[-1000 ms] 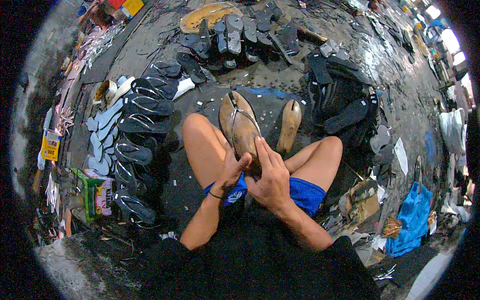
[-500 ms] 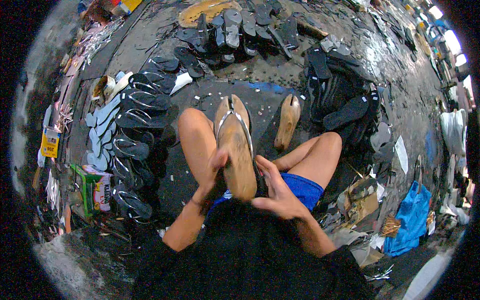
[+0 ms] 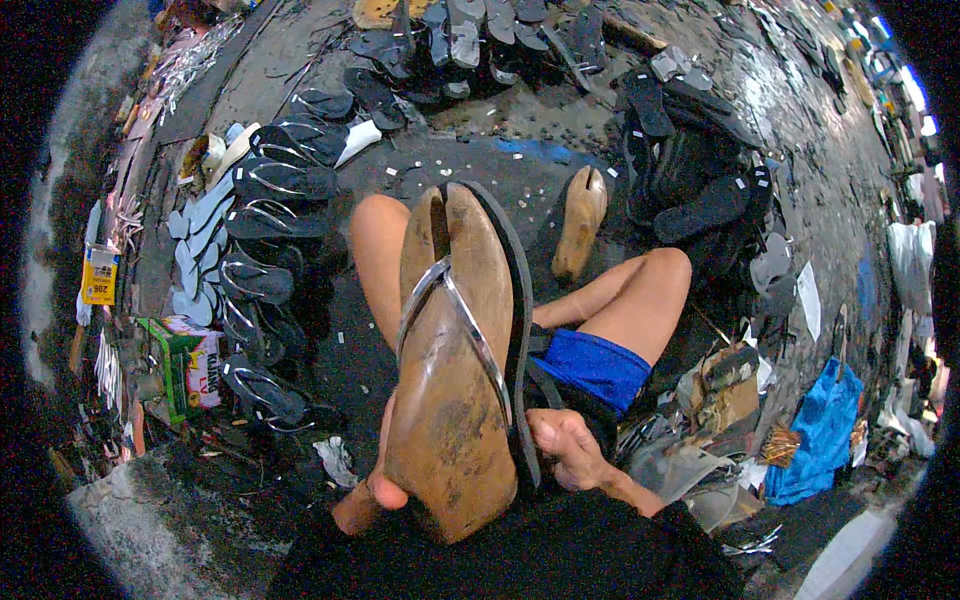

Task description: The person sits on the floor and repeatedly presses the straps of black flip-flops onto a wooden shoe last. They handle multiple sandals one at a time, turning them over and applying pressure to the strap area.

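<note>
Close in front of me, a brown wooden shoe last point(image 3: 455, 400) with a split toe stands tilted, toe away from me. A silver thong strap point(image 3: 478, 325) forms a V over it, and a black sandal sole point(image 3: 519, 270) lies against its back, showing along the right edge. My left hand point(image 3: 385, 475) grips the last from the left, thumb near the heel, other fingers hidden behind. At the heel's right, my right hand point(image 3: 570, 445) is closed on a dark strip point(image 3: 545, 383) beside the sole. A second wooden last point(image 3: 580, 222) lies on the floor ahead.
Sandals with silver straps point(image 3: 275, 215) line the left, beside grey sole-shaped pieces point(image 3: 195, 250) and a green-and-white box point(image 3: 185, 370). Black soles point(image 3: 705, 205) are piled at the right and more sandals point(image 3: 465, 40) stand at the back. A blue bag point(image 3: 815, 435) lies far right.
The last with its sandal has come up closer to me and tilted, baring the sole's right edge. My right hand has gone from open fingers to a closed grip and moved slightly lower.
</note>
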A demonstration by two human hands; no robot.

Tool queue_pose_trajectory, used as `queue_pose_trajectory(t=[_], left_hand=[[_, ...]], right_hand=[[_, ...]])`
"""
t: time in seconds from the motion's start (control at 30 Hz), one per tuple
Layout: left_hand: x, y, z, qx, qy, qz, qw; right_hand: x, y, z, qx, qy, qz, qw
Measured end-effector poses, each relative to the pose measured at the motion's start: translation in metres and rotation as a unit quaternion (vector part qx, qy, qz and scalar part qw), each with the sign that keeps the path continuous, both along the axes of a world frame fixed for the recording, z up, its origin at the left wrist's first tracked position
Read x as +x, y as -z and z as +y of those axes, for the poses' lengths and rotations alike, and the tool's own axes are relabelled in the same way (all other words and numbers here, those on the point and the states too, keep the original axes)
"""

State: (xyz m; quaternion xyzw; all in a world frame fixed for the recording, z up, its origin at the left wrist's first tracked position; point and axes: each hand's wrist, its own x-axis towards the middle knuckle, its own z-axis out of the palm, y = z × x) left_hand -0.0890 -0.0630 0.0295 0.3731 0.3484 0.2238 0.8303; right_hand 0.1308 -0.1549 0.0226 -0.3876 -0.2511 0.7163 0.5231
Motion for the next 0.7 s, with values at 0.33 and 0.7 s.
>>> queue_pose_trajectory(t=[0.33, 0.7], left_hand=[[0.074, -0.011, 0.063, 0.272, -0.153, 0.041, 0.949], [0.101, -0.030, 0.068, 0.509, -0.002, 0.118, 0.852]], right_hand=[[0.017, 0.015, 0.045, 0.046, 0.121, -0.172, 0.977], [0.011, 0.030, 0.048, 0.174, 0.093, 0.155, 0.968]])
